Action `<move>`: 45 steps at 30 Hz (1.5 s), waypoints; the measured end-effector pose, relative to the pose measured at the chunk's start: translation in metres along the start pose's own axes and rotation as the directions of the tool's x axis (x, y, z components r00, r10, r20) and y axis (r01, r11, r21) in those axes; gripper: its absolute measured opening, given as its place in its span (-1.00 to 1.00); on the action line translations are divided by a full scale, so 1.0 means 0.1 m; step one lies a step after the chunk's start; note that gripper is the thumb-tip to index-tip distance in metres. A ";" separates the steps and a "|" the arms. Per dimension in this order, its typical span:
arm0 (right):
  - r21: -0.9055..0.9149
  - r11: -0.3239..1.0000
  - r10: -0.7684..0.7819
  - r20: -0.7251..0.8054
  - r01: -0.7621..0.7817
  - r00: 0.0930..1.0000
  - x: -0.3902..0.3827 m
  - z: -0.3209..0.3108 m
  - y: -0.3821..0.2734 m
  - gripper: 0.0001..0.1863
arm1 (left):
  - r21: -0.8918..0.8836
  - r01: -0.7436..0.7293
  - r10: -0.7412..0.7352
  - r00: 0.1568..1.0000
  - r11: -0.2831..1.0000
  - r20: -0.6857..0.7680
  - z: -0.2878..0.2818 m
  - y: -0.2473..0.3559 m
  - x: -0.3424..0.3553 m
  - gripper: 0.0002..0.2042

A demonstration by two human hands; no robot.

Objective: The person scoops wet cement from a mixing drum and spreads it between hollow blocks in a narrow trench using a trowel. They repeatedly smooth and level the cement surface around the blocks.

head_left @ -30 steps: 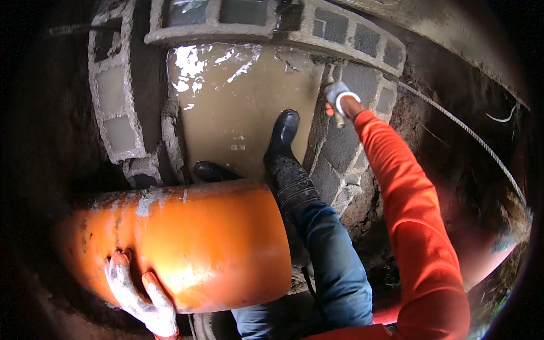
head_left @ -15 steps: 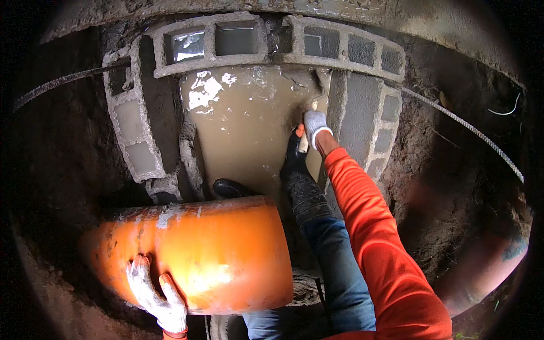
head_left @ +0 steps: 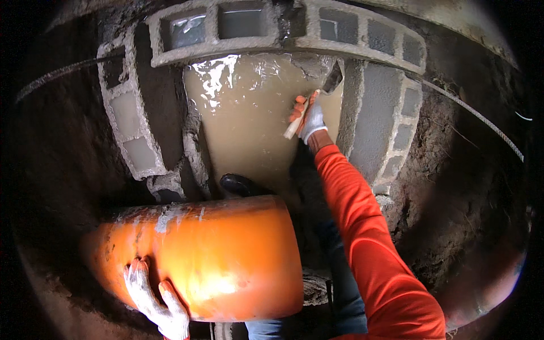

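My gloved left hand (head_left: 156, 292) rests with spread fingers on a large orange pipe (head_left: 221, 255) at lower left. My gloved right hand (head_left: 309, 116) is closed round the pale handle of a trowel (head_left: 332, 79), whose dark blade is at the upper right corner of a bed of muddy brown water (head_left: 238, 130), beside the block wall. A black boot (head_left: 241, 184) shows just beyond the pipe, and my other leg is mostly in shadow under my right arm.
Hollow concrete blocks (head_left: 382, 113) border the water on the left, top and right. A rope (head_left: 470, 113) runs along the right earth bank, and a dark cord (head_left: 51, 73) crosses at left. A concrete ledge (head_left: 470, 28) lies above, a reddish pipe (head_left: 481, 294) at lower right.
My right hand has moved left from the right-hand blocks to over the water, with the trowel blade at the upper corner. My left hand stays on the orange pipe. The view has shifted.
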State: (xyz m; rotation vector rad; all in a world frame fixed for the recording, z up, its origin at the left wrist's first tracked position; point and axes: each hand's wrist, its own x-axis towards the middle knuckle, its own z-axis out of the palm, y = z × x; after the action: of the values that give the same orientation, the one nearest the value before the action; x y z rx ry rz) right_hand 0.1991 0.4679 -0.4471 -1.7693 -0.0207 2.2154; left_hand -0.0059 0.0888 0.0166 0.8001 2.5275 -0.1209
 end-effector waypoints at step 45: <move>-0.858 -0.472 -0.306 0.374 0.202 0.875 -0.91 -0.32 -0.65 -0.51 | -0.049 -0.084 0.083 0.996 0.995 -0.028 -0.06 0.11 0.09 -0.47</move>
State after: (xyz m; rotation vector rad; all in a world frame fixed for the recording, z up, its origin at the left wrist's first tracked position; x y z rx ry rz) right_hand 0.2623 0.5021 -0.3550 -1.7294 -2.9277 1.2411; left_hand -0.0089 0.1035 0.0181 0.8916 2.5060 -0.0200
